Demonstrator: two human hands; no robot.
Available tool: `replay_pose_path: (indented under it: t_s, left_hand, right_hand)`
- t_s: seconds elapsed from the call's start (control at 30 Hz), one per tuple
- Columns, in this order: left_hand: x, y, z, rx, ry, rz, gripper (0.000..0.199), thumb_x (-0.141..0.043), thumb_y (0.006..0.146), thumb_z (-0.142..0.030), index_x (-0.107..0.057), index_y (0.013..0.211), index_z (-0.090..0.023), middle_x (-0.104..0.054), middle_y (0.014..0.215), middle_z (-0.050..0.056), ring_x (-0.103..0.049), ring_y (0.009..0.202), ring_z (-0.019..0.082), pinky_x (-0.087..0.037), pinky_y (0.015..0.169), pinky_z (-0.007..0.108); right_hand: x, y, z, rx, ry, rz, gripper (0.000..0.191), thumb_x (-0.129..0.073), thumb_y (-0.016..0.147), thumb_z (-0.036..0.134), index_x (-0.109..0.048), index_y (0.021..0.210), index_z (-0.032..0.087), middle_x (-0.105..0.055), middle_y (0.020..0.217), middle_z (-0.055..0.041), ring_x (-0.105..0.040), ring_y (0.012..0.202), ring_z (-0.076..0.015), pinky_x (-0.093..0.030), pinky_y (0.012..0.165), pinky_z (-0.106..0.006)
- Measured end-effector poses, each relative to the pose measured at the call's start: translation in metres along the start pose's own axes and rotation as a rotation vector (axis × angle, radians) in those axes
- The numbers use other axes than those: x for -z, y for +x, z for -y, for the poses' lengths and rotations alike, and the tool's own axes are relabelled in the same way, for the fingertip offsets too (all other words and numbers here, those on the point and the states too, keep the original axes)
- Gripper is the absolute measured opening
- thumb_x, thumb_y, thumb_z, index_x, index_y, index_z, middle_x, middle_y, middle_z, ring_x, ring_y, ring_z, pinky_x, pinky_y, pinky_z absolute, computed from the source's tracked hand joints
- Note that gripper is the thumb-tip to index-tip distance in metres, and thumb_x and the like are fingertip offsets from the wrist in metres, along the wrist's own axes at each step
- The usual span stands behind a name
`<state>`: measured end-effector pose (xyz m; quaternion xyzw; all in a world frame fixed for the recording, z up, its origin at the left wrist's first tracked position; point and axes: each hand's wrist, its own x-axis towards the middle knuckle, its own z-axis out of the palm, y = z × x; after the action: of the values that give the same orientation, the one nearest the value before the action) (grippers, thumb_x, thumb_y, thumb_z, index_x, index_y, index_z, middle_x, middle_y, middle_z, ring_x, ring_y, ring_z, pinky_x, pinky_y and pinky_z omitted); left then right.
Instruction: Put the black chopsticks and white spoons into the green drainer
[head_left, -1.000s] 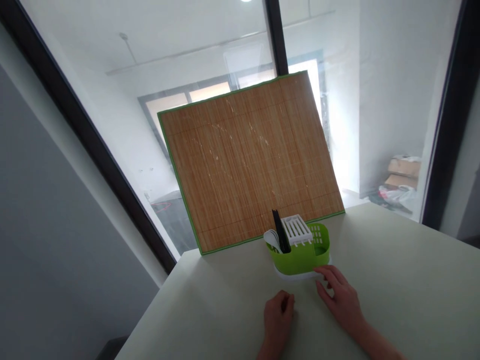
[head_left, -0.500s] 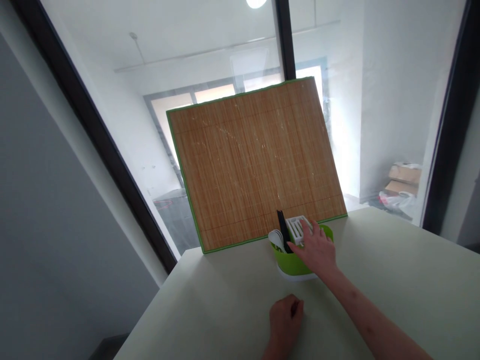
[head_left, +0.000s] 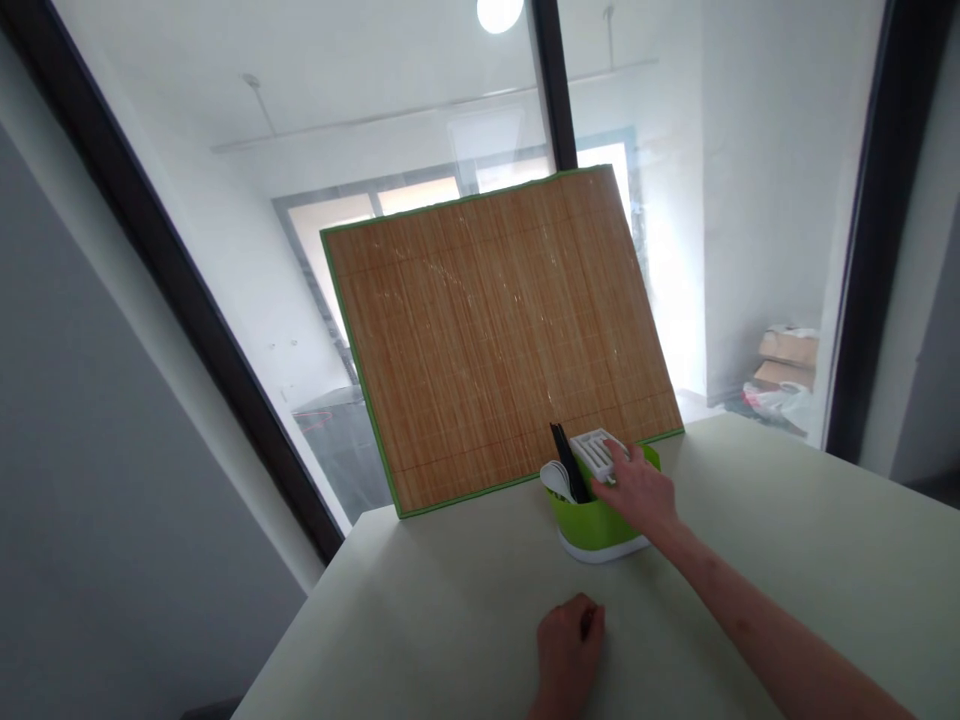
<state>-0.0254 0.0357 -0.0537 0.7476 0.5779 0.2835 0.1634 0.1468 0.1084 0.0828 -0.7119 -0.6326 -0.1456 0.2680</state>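
Observation:
A lime-green cutlery holder (head_left: 596, 528) with a white base stands on the table. White spoons (head_left: 556, 480) and black chopsticks (head_left: 570, 465) lean out of its left side. A white slotted piece (head_left: 592, 455) sits tilted at its top. My right hand (head_left: 643, 492) reaches over the holder, with thumb and fingers closed about the right part of the slotted piece. Part of the piece and the holder's right side are hidden behind that hand. Curled into a loose fist, my left hand (head_left: 570, 640) rests on the table in front, apart from the holder, with nothing visible in it.
Behind the holder a brown bamboo mat (head_left: 495, 340) with green edging leans against the glass. The pale table (head_left: 450, 600) ends at the glass. Dark window frames (head_left: 553, 90) rise behind. Cardboard boxes (head_left: 787, 350) lie beyond the glass.
The camera view has shifted slightly. My right thumb has moved away from the chopsticks, toward the slotted piece. My left hand keeps its fist on the table.

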Motion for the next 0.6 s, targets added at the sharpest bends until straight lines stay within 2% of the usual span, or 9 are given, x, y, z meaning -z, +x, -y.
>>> replay_pose_path:
  t_s: [0.17,0.43,0.6]
  left_hand:
    - [-0.002,0.002,0.004,-0.027,0.016,0.009,0.029,-0.043,0.088,-0.033,-0.064,0.074,-0.02,-0.062,0.063,0.0,-0.052,0.058,0.012,-0.031,0.058,0.023]
    - [-0.015,0.012,0.02,-0.011,0.088,0.063,0.033,-0.04,0.088,-0.038,-0.064,0.074,-0.02,-0.062,0.063,0.003,-0.054,0.059,0.015,-0.035,0.059,0.024]
    - [-0.016,0.017,0.021,0.041,0.105,0.112,0.03,-0.043,0.086,-0.037,-0.064,0.072,-0.022,-0.062,0.062,0.003,-0.055,0.06,0.016,-0.04,0.061,0.025]
  right_hand:
    - [0.002,0.029,-0.044,-0.022,-0.014,0.002,0.052,-0.048,0.082,0.053,-0.044,0.126,0.026,-0.054,0.11,-0.0092,-0.061,0.078,-0.0214,-0.038,0.053,-0.027]
    - [0.001,0.08,-0.137,-0.134,-0.078,-0.03,0.052,-0.046,0.086,0.052,-0.045,0.127,0.022,-0.053,0.117,-0.0134,-0.06,0.086,-0.0239,-0.042,0.059,-0.029]
    - [-0.004,0.099,-0.189,-0.171,-0.097,-0.04,0.051,-0.05,0.086,0.047,-0.044,0.129,0.019,-0.054,0.116,-0.0177,-0.059,0.079,-0.0232,-0.041,0.056,-0.028]
